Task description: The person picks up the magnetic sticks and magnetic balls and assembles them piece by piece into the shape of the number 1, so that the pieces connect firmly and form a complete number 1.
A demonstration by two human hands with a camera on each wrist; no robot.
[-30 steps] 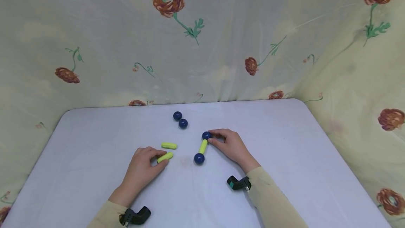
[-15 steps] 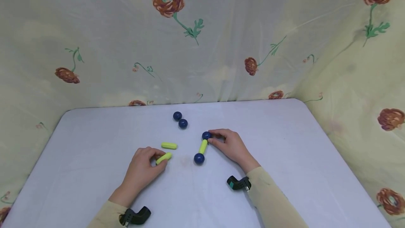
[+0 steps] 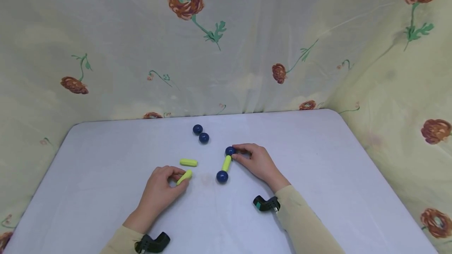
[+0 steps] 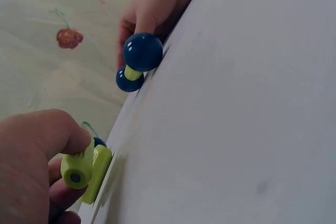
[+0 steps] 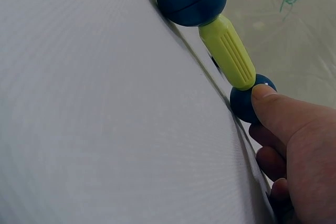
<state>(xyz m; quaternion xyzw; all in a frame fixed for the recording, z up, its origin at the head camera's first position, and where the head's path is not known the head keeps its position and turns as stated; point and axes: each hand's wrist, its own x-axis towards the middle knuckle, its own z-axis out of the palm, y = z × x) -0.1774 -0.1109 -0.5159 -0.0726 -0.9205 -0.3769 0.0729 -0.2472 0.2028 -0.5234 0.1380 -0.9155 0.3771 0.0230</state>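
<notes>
Between thumb and fingers my left hand (image 3: 159, 189) pinches a yellow-green stick (image 3: 184, 176); the left wrist view shows a dark round spot in the end of this stick (image 4: 76, 176). A second yellow-green stick (image 3: 188, 162) lies on the table just beyond it. My right hand (image 3: 259, 164) pinches a dark blue ball (image 3: 230, 151) at the far end of a joined piece. In that piece a yellow-green stick (image 5: 228, 52) links the pinched ball to another blue ball (image 3: 222, 176) at the near end.
Two more blue balls (image 3: 197, 129) sit side by side farther back on the white table (image 3: 300, 136). A flowered cloth (image 3: 240, 50) hangs behind the table and along its right side. A dark band with a camera (image 3: 266, 204) is on each wrist.
The stick in my left hand has turned a little steeper between the fingers, and that hand has shifted very slightly. My right hand and the joined piece stay in place.
</notes>
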